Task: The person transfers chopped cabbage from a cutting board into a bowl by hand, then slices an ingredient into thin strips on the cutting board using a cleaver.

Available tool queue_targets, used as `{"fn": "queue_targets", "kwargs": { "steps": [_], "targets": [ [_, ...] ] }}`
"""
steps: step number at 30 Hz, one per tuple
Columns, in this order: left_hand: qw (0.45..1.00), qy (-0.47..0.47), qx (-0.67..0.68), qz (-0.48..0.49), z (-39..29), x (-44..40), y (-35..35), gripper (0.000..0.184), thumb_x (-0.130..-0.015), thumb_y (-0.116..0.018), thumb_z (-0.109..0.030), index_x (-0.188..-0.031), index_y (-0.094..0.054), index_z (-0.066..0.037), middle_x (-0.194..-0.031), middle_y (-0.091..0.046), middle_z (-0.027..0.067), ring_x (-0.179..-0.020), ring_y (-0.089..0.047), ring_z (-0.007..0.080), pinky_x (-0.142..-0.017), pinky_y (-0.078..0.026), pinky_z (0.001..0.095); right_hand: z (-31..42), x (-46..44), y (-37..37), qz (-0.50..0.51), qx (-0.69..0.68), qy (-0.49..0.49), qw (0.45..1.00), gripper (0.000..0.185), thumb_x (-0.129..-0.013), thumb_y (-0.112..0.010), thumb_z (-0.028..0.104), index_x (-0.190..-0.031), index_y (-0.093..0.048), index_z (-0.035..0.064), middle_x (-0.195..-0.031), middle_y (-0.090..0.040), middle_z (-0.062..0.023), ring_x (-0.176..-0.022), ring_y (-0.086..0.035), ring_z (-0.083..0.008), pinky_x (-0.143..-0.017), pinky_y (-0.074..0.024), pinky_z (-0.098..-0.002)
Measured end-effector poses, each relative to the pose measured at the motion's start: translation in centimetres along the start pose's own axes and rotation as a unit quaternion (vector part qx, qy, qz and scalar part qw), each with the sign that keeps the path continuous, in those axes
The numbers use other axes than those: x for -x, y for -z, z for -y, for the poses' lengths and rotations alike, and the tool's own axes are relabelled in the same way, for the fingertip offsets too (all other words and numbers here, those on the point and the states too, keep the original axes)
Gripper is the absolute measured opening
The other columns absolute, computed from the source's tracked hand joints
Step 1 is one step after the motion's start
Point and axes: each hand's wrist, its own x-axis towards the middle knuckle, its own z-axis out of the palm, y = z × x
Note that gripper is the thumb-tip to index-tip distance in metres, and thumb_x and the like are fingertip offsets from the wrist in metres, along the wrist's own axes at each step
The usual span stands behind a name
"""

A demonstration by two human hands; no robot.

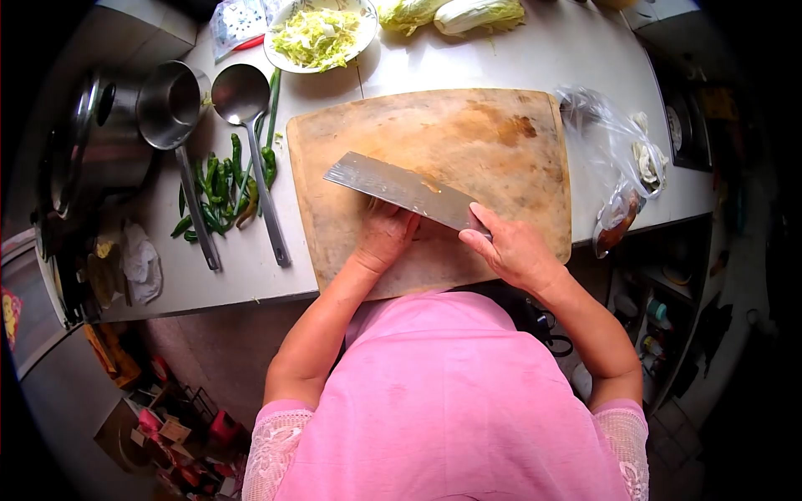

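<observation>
My right hand [516, 250] is closed around the handle end of a wide-bladed cleaver [405, 189], its thumb and forefinger up against the blade. The blade slants up to the left over the wooden cutting board [409, 125], and wet specks cling to it. My left hand [386, 237] is at the blade's lower edge, above the near part of the board. Its fingers are mostly hidden behind the blade, so I cannot see whether they hold anything. Dark reddish stains mark the board's upper right.
Left of the board lie a ladle [241, 93], a deep metal scoop [170, 104] and green chili peppers [219, 185], with a large pot [104, 138] beyond. A bowl of shredded cabbage [317, 39] and cabbage heads [480, 15] sit behind. At right is a clear plastic bag [614, 142].
</observation>
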Motion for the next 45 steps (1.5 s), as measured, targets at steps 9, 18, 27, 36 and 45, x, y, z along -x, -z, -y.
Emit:
{"fn": "queue_targets", "kwargs": {
  "steps": [9,18,27,36,45],
  "targets": [
    [1.0,0.01,0.014,0.001,-0.7,-0.7,0.3,0.027,-0.074,-0.063,-0.007,-0.101,-0.063,-0.003,-0.104,-0.055,0.0141,-0.099,-0.051,0.037,-0.089,-0.043,0.0439,-0.6,-1.1,0.2,0.035,-0.028,-0.022,0.999,0.043,-0.089,-0.046,0.046,-0.099,-0.051,0.0041,-0.074,-0.06,-0.023,-0.074,-0.058,-0.0429,-0.064,-0.044,-0.0501],
    [0.999,0.002,0.04,-0.007,-0.2,0.1,0.6,0.024,-0.074,-0.063,-0.004,-0.098,-0.063,-0.003,-0.104,-0.057,0.0163,-0.097,-0.053,0.0373,-0.085,-0.043,0.0439,-1.3,-0.3,-0.2,-0.023,-0.001,0.015,1.0,0.048,-0.087,-0.05,0.047,-0.107,-0.053,0.0036,-0.075,-0.062,-0.0211,-0.073,-0.059,-0.0413,-0.064,-0.0462,-0.048],
    [0.965,0.119,0.021,-0.233,-4.6,1.7,11.1,0.026,-0.079,-0.061,0.002,-0.104,-0.054,-0.001,-0.102,-0.052,0.0123,-0.098,-0.05,0.0263,-0.09,-0.039,0.035,-1.8,3.9,2.2,-0.19,0.181,0.15,0.953,0.071,-0.072,-0.067,0.049,-0.119,-0.051,-0.0019,-0.063,-0.057,-0.0095,-0.056,-0.058,-0.0221,-0.052,-0.0465,-0.0331],
    [0.922,0.198,0.13,0.307,-6.4,-7.1,10.1,0.035,-0.077,-0.068,-0.027,-0.103,-0.064,-0.004,-0.089,-0.064,0.0098,-0.086,-0.058,0.0198,-0.082,-0.042,0.0345,-0.5,6.3,2.9,-0.13,0.243,0.238,0.931,0.076,-0.071,-0.066,0.052,-0.123,-0.048,-0.0015,-0.068,-0.055,-0.0088,-0.06,-0.055,-0.0241,-0.055,-0.0438,-0.0339],
    [0.894,0.325,0.27,0.147,1.4,-4.1,8.1,0.018,-0.087,-0.056,-0.009,-0.099,-0.069,-0.006,-0.086,-0.056,0.0022,-0.073,-0.051,0.0103,-0.065,-0.044,0.0225,-4.9,10.4,1.5,-0.004,0.153,0.079,0.985,0.069,-0.072,-0.066,0.051,-0.121,-0.051,0.0048,-0.07,-0.06,-0.0124,-0.064,-0.061,-0.0275,-0.057,-0.0469,-0.0357]
  ]
}}
